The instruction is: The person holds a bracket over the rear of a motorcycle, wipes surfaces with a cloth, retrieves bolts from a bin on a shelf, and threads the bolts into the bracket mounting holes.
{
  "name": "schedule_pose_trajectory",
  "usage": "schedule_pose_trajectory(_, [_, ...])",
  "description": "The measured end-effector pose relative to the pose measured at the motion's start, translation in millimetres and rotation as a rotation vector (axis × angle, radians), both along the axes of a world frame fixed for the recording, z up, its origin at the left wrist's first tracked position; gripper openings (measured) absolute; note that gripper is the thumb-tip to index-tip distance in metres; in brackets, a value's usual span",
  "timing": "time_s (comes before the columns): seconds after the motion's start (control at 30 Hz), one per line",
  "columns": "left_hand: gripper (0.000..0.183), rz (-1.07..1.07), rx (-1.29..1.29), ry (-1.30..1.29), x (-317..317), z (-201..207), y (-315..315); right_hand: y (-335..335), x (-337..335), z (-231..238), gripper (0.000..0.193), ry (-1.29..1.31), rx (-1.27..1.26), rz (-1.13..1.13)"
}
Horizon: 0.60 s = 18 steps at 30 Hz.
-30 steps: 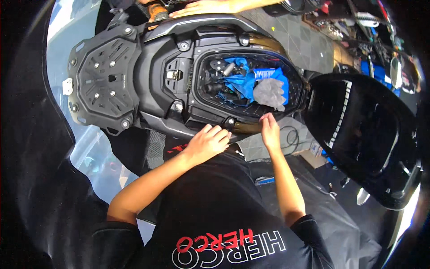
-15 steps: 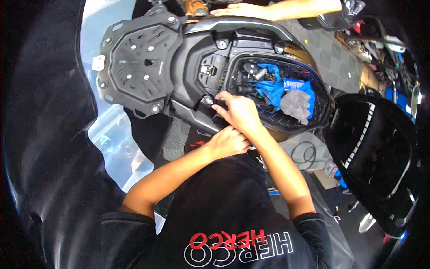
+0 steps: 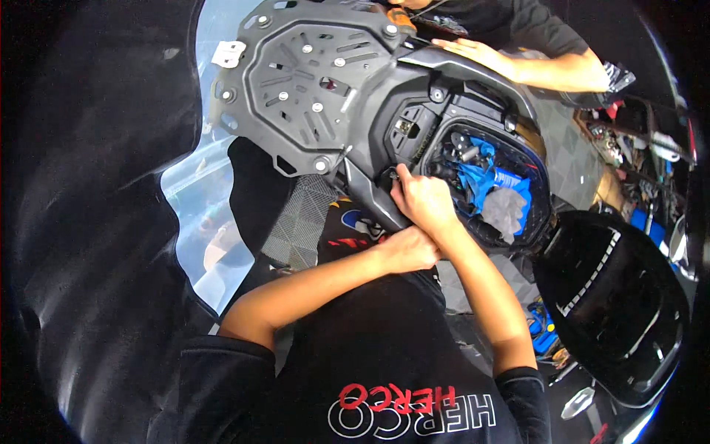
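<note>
My right hand is closed at the near side of a scooter's dark rear body, beside the seat opening. Its fingers curl down around something small, hidden beneath them. Just below that wrist, my left hand forms a closed grip at the edge of the near grab rail. What it holds, if anything, is hidden. To the left of both hands lies a black rear rack plate with slots and silver bolts. On the right, the storage compartment contains a blue cloth and a grey glove or rag.
Across the scooter, a co-worker's hand lies on the far rail, near an orange tool. The raised black seat stands at right. A clear plastic sheet hangs at left. Cluttered tools and parts fill the far right.
The view has shifted, so the scooter appears further right and more of the co-worker shows. My right hand's fingers have curled in more tightly. My left hand stays beneath the right wrist.
</note>
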<state>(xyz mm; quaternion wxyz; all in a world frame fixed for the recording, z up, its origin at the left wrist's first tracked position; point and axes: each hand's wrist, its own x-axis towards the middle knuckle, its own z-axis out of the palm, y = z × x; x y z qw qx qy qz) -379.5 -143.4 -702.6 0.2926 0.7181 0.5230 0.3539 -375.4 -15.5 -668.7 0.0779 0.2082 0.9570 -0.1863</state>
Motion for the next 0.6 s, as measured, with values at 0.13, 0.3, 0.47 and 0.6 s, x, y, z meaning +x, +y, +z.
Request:
schedule_pose_trajectory(0.13, [0.010, 0.085, 0.205, 0.119, -33.9, 64.1, -3.4, 1.4, -0.4, -2.8, 0.026, -0.101, 0.005, -0.028])
schedule_pose_trajectory(0.3, [0.041, 0.786, -0.515, -0.386, -81.2, 75.4, -47.3, 3.4, -14.3, 12.7, 0.033, -0.130, -0.036, -0.092])
schedule_pose_trajectory(0.47, [0.039, 1.010, -0.685, -0.453, -114.5, 57.4, -58.9, -0.7, -8.5, 24.1, 0.027, -0.141, -0.102, -0.146])
schedule_pose_trajectory(0.6, [0.037, 1.038, -0.585, -0.849, -110.5, 45.6, -61.2, -1.0, -8.2, 21.6, 0.024, -0.197, -0.007, -0.009])
